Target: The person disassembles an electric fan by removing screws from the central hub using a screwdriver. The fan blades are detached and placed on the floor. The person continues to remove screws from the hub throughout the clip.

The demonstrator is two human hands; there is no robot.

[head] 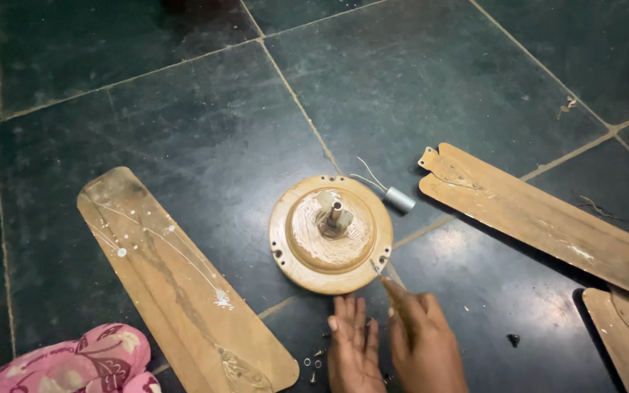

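fingers (394,291) at round wooden-toned fan motor (330,234)

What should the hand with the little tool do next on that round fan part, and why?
Probably press the thin tool into the screw hole on the round motor housing rim and turn. The right hand already holds its tip there, the left hand rests flat on the floor, and small screws and washers already lie loose beside it.

A thin screwdriver (378,271) is held by the right hand (422,340) against the round tan fan motor housing (330,233); the left hand (353,348) is laid flat on the dark tiled floor (205,109).
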